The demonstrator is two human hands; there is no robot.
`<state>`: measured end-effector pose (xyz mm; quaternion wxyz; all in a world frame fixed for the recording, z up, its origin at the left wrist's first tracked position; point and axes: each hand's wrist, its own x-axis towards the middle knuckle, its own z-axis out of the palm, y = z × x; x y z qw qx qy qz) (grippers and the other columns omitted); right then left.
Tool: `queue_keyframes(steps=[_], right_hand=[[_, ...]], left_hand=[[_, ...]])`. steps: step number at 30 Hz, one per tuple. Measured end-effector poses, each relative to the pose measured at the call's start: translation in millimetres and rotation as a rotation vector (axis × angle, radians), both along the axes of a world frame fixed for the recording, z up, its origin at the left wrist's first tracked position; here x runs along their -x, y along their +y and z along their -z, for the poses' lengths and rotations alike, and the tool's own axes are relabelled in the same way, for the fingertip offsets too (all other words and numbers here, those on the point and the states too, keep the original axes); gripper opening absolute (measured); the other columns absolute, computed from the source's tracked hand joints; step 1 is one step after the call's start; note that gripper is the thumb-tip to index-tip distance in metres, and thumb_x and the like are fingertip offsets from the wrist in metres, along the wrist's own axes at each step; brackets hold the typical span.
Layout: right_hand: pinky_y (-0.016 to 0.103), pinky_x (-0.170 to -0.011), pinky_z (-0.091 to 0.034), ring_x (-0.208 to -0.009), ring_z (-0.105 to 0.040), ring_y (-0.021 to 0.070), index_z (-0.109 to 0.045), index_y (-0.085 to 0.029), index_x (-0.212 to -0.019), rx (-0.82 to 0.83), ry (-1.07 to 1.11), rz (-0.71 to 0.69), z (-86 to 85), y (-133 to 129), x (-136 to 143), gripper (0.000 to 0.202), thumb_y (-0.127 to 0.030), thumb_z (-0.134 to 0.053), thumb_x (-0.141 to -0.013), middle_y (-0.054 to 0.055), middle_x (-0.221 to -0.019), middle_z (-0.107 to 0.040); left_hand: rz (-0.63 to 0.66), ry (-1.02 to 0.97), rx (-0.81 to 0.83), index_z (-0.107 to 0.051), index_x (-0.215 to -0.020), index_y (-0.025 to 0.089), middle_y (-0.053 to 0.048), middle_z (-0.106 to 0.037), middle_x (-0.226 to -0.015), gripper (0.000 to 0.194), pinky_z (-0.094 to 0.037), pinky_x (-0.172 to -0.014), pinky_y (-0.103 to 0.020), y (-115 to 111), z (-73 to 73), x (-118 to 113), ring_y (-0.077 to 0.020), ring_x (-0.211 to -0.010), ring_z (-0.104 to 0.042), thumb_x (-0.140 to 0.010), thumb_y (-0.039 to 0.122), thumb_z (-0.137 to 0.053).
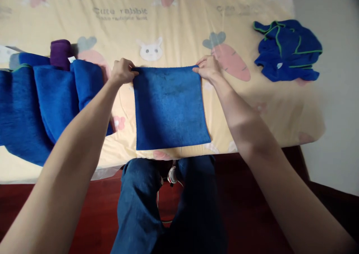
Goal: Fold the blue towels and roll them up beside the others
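A blue square cloth (171,108) is spread out over the patterned bed sheet (179,29), close to the bed's front edge. My left hand (122,71) pinches its far left corner between thumb and fingers. At the far right corner, my right hand (208,69) holds the cloth in the same kind of pinch. The cloth hangs or lies nearly flat between both hands, with darker smudges near its far edge.
Several folded blue cloths (56,97) lie at the left, with a purple rolled cloth (60,54) behind them. A crumpled blue cloth with green edging (291,50) rests at the right, near a pale wall (333,97). My knees are below the bed edge.
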<state>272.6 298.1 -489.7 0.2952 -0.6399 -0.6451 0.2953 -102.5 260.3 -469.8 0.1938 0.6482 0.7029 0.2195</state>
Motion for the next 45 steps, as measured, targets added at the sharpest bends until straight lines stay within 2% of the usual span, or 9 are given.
queue_keyframes(steps=[2, 5, 9, 15, 20, 27, 32, 39, 45], right_hand=[[0.055, -0.115, -0.047, -0.128, -0.062, 0.031, -0.062, -0.007, -0.127, -0.065, -0.127, 0.028, -7.3, -16, 16, 0.037, -0.035, -0.06, -0.104, 0.018, -0.122, -0.068], [0.061, -0.129, -0.025, -0.155, -0.034, 0.0369, -0.044, -0.01, -0.154, -0.19, -0.274, -0.111, -11.4, -56, 45, 0.051, -0.034, -0.047, -0.109, 0.02, -0.163, -0.042], [0.06, -0.134, -0.007, -0.164, -0.017, 0.0327, -0.034, -0.017, -0.165, -0.162, -0.367, -0.391, 6.4, -87, 57, 0.064, -0.045, -0.043, -0.108, 0.011, -0.175, -0.026], [0.068, -0.131, 0.001, -0.165, -0.009, 0.035, -0.027, -0.012, -0.168, -0.15, -0.395, -0.181, 13.1, -87, 53, 0.071, -0.051, -0.032, -0.109, 0.016, -0.175, -0.023], [0.059, -0.135, -0.003, -0.166, -0.01, 0.0297, -0.023, -0.015, -0.17, -0.159, -0.407, -0.454, -4.9, -175, 60, 0.071, -0.048, -0.037, -0.108, 0.011, -0.176, -0.025], [0.063, -0.134, -0.001, -0.166, -0.011, 0.0317, -0.023, -0.009, -0.169, -0.07, -0.425, -0.229, -20.1, -225, 30, 0.068, -0.038, -0.035, -0.108, 0.015, -0.176, -0.019], [0.055, -0.136, -0.005, -0.166, -0.013, 0.027, -0.026, -0.014, -0.169, -0.106, -0.387, -0.488, -27.4, -283, 45, 0.068, -0.038, -0.04, -0.107, 0.01, -0.176, -0.022], [0.054, -0.136, -0.012, -0.164, -0.022, 0.0269, -0.035, -0.014, -0.165, -0.087, -0.359, -0.373, -33.4, -338, 2, 0.068, -0.04, -0.048, -0.104, 0.013, -0.173, -0.028], [0.055, -0.134, -0.022, -0.159, -0.035, 0.0285, -0.054, -0.016, -0.154, -0.128, -0.261, -0.27, -34.2, -360, -25, 0.062, -0.03, -0.06, -0.093, 0.014, -0.165, -0.045]], left_hand=[[0.006, 0.0, -0.03, -0.062, -0.123, 0.002, -0.013, -0.068, -0.125, 0.059, -0.031, -0.124, -0.062, -18, -0.7, -21, -0.0374, -0.142, -0.047, -0.1, 0.056, -0.056], [0.081, -0.029, -0.182, -0.053, -0.143, 0.012, -0.013, -0.049, -0.159, 0.066, -0.009, -0.132, -0.06, -54, 7.0, -57, -0.0348, -0.162, -0.015, -0.105, 0.064, -0.04], [0.242, 0.014, -0.167, -0.045, -0.156, 0.014, -0.014, -0.034, -0.171, 0.077, -0.004, -0.134, -0.055, -82, 28.7, -73, -0.0338, -0.164, -0.014, -0.101, 0.068, -0.038], [0.165, -0.003, -0.166, -0.04, -0.162, 0.014, -0.013, -0.028, -0.174, 0.08, 0.001, -0.135, -0.053, -83, 30.5, -73, -0.032, -0.166, -0.006, -0.101, 0.065, -0.039], [0.402, 0.032, -0.125, -0.036, -0.164, 0.014, -0.013, -0.026, -0.174, 0.074, -0.005, -0.135, -0.052, -159, 18.3, -97, -0.0303, -0.165, -0.013, -0.104, 0.056, -0.036], [0.333, 0.087, -0.097, -0.031, -0.167, 0.015, -0.012, -0.022, -0.175, 0.07, -0.006, -0.136, -0.052, -234, 4.6, -84, -0.029, -0.165, -0.013, -0.105, 0.048, -0.036], [0.547, 0.14, -0.029, -0.029, -0.167, 0.011, -0.013, -0.02, -0.175, 0.073, -0.009, -0.135, -0.05, -280, -1.1, -85, -0.0281, -0.165, -0.013, -0.105, 0.051, -0.035], [0.411, 0.143, 0.093, -0.038, -0.163, 0.013, -0.017, -0.025, -0.173, 0.083, -0.019, -0.133, -0.054, -321, -2.9, -66, -0.0347, -0.163, -0.02, -0.091, 0.046, -0.063], [0.304, 0.141, -0.007, -0.065, -0.14, 0.017, -0.014, -0.057, -0.155, 0.057, -0.038, -0.125, -0.048, -340, -21.6, -67, -0.0306, -0.146, -0.051, -0.086, 0.011, -0.048]])
